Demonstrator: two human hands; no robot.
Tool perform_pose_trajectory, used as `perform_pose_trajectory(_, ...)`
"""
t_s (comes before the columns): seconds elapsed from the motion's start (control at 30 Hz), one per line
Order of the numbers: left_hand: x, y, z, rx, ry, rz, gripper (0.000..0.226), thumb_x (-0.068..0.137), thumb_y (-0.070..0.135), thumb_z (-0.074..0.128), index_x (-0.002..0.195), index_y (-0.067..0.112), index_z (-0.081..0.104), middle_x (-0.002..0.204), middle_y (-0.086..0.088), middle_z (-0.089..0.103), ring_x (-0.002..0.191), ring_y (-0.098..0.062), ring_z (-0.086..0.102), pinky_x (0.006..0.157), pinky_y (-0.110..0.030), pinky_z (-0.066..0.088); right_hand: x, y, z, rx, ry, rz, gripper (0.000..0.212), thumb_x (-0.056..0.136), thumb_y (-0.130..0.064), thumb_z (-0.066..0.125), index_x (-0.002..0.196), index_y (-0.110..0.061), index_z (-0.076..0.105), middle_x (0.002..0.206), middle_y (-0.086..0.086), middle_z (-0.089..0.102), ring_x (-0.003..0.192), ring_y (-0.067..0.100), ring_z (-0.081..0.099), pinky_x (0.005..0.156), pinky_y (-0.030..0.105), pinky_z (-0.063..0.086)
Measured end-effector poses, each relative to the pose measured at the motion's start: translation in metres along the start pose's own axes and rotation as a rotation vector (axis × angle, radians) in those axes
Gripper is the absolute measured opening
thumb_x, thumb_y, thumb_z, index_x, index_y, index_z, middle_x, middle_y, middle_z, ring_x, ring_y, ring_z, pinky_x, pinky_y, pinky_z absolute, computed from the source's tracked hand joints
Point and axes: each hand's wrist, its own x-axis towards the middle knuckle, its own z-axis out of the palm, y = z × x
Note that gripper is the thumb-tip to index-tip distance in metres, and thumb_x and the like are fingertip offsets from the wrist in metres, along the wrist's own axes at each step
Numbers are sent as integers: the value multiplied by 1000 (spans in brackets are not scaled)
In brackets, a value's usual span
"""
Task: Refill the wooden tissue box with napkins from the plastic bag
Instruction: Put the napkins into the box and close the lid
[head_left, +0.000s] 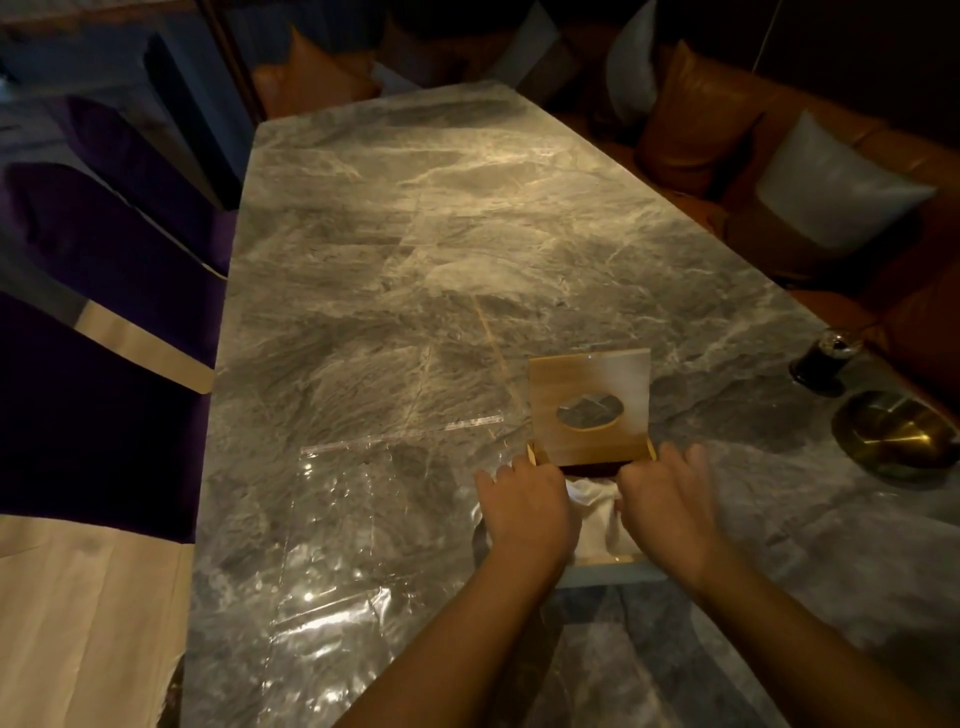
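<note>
the wooden tissue box (589, 415) sits near the right edge of the marble tabletop (389, 260), lid flipped up toward the far end. both hands are down in it, the left hand (524, 506) and right hand (662, 496) pressing on the white napkins (595, 514), fingers curled but honestly can't tell if they're gripping anything. the clear plastic bag (332, 519) lies flat just left of the box, toward the near edge.

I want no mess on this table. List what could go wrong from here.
1. The upright wooden lid with the oval hole may fall shut onto the left hand and right hand pressing the white napkins into the box.
2. Bunched napkins may jam the lid.
3. The clear plastic bag beside it may slide off the marble table.
</note>
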Motion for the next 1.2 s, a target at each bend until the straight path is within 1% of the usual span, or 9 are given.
perform_pose_trajectory(0.27, -2, -8, -19, -156, -137, 49, 28, 88, 29, 52, 107, 11, 59, 114, -10, 64, 101, -27, 61, 73, -33, 42, 1, -1, 1, 41, -22, -9, 7, 84, -27, 54, 81, -26, 60, 94, -3, 65, 98, 18, 51, 92, 39, 29)
perform_pose_trajectory(0.37, -10, -11, -39, -132, 50, 106, 28, 90, 33, 48, 104, 12, 60, 106, -11, 66, 96, -29, 62, 69, -32, 40, 1, -2, -1, 66, -54, 3, 13, 78, -34, 63, 69, -27, 56, 89, -3, 63, 98, 18, 51, 93, 39, 29)
perform_pose_trajectory(0.47, -16, -4, -48, -101, 194, 300, 17, 91, 24, 50, 96, 13, 62, 94, -10, 67, 87, -28, 64, 71, -33, 48, 1, -1, -2, 79, -52, -2, 25, 81, -28, 58, 60, -27, 45, 83, -5, 60, 98, 17, 51, 92, 38, 29)
perform_pose_trajectory(0.6, -14, 7, -29, 126, -20, 594, 19, 90, 12, 52, 105, 10, 63, 102, -10, 68, 93, -28, 65, 76, -37, 49, 0, -1, -6, 90, -97, 4, 25, 77, -33, 62, 60, -28, 44, 87, -6, 64, 97, 16, 51, 91, 37, 30)
perform_pose_trajectory(0.83, 3, 0, -7, 295, -127, 699, 26, 93, 23, 48, 114, 12, 59, 113, -12, 62, 103, -27, 58, 87, -38, 43, -11, 5, -20, 60, -62, -64, 16, 84, -38, 54, 97, -28, 56, 113, -3, 62, 114, 20, 48, 103, 43, 23)
perform_pose_trajectory(0.93, 7, -1, -10, 312, -121, 723, 25, 92, 29, 50, 109, 13, 60, 110, -10, 64, 103, -26, 58, 90, -38, 40, -12, 14, -22, 42, 194, -284, 28, 50, -28, 84, 70, -20, 67, 77, 0, 69, 79, 21, 63, 79, 30, 33)
perform_pose_trajectory(1.0, 10, -3, -12, 315, -160, 726, 25, 92, 31, 50, 105, 13, 61, 108, -9, 66, 101, -24, 59, 90, -37, 39, -11, 17, -23, 61, 207, -417, 28, 37, -16, 87, 55, -19, 66, 59, -1, 64, 61, 19, 62, 68, 28, 43)
perform_pose_trajectory(1.13, 16, -4, -8, 439, -208, 693, 28, 91, 32, 49, 110, 16, 62, 120, -6, 62, 118, -22, 52, 104, -37, 30, -3, 21, -16, 51, -159, -567, 21, 82, -15, 62, 95, -30, 68, 110, -6, 62, 107, 15, 54, 91, 34, 46)
perform_pose_trajectory(1.2, 16, -1, -4, 502, -241, 663, 30, 91, 31, 47, 113, 17, 62, 123, -5, 62, 124, -22, 48, 109, -37, 24, 3, 20, -12, 53, -295, -560, 27, 89, -15, 52, 103, -33, 64, 121, -6, 56, 113, 17, 50, 93, 33, 44)
